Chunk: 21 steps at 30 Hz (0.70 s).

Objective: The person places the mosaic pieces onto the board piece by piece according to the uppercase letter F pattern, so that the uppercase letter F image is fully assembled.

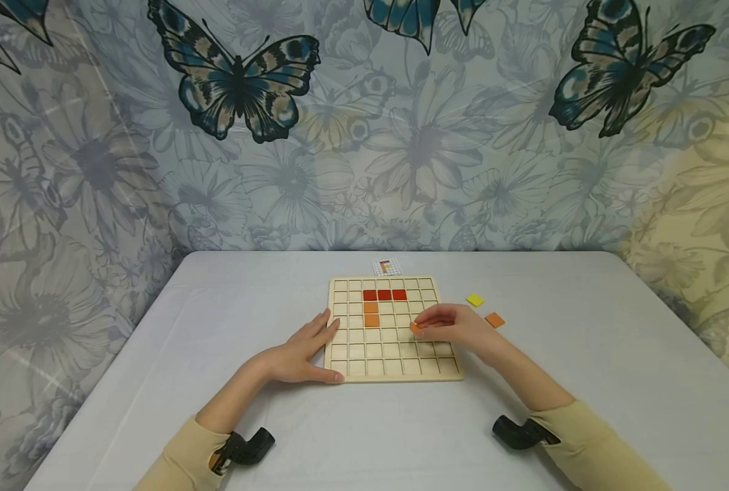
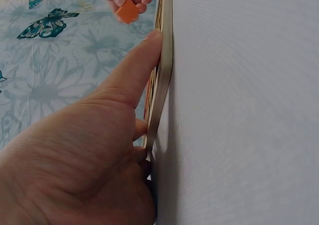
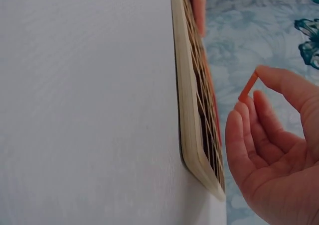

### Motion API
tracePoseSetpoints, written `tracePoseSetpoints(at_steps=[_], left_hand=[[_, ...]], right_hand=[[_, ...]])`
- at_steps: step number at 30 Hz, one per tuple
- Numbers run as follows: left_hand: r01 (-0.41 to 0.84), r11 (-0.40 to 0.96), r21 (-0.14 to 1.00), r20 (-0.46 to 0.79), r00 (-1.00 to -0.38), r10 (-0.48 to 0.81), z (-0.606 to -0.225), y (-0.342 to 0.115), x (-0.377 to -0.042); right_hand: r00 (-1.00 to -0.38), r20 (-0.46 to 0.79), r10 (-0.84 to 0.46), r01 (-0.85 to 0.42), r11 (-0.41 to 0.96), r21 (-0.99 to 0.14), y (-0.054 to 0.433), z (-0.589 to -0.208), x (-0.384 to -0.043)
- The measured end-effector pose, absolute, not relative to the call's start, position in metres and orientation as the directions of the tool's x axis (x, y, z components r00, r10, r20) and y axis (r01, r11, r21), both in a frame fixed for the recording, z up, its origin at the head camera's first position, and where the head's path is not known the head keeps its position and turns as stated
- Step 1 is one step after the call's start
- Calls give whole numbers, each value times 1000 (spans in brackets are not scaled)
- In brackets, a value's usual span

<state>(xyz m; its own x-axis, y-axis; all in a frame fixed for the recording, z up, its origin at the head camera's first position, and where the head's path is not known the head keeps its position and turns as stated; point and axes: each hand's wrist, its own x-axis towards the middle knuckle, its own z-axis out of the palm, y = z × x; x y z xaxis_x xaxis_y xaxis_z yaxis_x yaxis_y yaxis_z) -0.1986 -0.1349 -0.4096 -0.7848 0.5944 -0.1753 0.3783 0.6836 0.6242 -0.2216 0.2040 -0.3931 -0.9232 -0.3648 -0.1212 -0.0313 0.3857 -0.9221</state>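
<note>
A wooden grid board [image 1: 395,372] lies on the white table. Three red tiles [image 1: 384,295] sit side by side near its top, and two orange tiles [image 1: 372,320] run down below the leftmost one. My left hand [image 1: 296,354] rests at the board's left side, its thumb [image 2: 134,68] on the near edge and its fingers on the left rim. Above the middle right of the grid, my right hand [image 1: 456,327] pinches an orange tile [image 3: 248,86] between thumb and fingertips. The left wrist view shows that tile [image 2: 127,11] held clear of the board.
Right of the board lie a loose yellow tile [image 1: 475,299] and another orange tile [image 1: 495,320], the latter close to my right wrist. A small pattern card [image 1: 387,266] lies beyond the board's far edge. A butterfly-patterned wall covering [image 1: 401,136] stands behind the table.
</note>
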Motion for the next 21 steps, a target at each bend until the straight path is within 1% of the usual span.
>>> tracePoseSetpoints(at_steps=[9,16,21], left_hand=[[377,683,625,-176,-785,594,-409,-135,-199],[371,682,630,-178,-787,591,-410,-135,-199],[367,687,627,-181,-789,587,-411,-135,-199]], right_hand=[[-899,-109,-424,-81,407,-910,184,-393,-224],[-906,-96,-412,-130,485,-865,167,-394,-226],[-896,-35,-444,-228,526,-819,157,-394,-227]])
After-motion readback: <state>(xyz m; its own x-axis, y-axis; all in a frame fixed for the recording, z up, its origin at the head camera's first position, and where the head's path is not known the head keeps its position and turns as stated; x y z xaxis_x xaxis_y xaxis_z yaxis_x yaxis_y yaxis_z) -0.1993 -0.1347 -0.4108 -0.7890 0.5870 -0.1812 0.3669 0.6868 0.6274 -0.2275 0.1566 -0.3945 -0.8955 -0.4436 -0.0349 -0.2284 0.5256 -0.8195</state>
